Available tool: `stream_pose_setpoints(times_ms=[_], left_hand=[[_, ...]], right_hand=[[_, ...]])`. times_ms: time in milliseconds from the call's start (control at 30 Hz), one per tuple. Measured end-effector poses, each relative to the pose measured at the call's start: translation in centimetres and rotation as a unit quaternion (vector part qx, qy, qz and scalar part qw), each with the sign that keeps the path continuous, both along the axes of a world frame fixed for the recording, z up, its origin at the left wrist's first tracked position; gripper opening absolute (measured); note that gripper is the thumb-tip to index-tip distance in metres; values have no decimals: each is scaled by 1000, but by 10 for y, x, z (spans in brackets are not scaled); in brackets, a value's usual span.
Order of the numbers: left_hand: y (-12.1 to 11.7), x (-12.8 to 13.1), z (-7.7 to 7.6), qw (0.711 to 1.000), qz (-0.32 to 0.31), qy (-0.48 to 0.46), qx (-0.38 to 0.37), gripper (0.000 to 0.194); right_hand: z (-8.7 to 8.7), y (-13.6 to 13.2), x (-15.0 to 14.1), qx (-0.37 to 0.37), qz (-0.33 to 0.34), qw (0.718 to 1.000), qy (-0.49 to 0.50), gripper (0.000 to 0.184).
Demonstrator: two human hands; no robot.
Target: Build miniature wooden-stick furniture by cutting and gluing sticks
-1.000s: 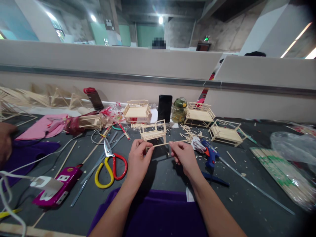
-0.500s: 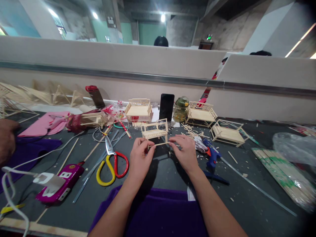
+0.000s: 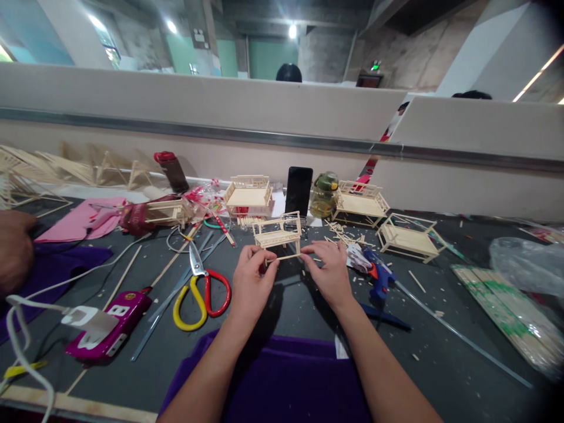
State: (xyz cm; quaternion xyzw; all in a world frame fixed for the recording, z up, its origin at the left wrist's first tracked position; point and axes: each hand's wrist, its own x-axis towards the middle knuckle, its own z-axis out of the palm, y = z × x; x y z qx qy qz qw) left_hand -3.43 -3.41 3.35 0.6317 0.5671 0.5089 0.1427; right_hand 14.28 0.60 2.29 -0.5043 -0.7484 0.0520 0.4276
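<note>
A small model bench of thin wooden sticks [image 3: 278, 237] is right in front of my fingertips, tilted slightly. Across its lower front runs a thin wooden stick [image 3: 288, 257]. My left hand [image 3: 254, 279] pinches the left end of this stick between thumb and forefinger. At the other end, the thumb and fingertips of my right hand [image 3: 328, 271] close on the stick, near the bench's right leg. Whether my left fingers also hold part of the bench is hidden.
Scissors with red and yellow handles [image 3: 200, 291] lie left; a blue glue gun [image 3: 379, 279] lies right. Behind stand a phone [image 3: 298, 191], a green-lidded bottle [image 3: 325, 197] and several stick models [image 3: 249, 197]. A power strip [image 3: 110, 329] and another person's hand [image 3: 15, 252] are at left.
My right fingers have slid along the stick to its right end, and the piece that stuck out past them no longer shows. The stick has come up against the bench's front. The view shifted slightly.
</note>
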Motion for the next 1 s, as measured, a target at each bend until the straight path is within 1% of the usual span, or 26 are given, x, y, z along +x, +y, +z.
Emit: stream_pose_setpoints(times_ms=[600, 1000], left_hand=[[1, 0, 0, 1000, 6, 8, 4, 7], [0, 1, 1, 1000, 5, 7, -1, 7]], right_hand=[[3, -3, -2, 0, -9, 1000, 7, 4], [2, -2, -2, -1, -1, 1000, 7, 7]])
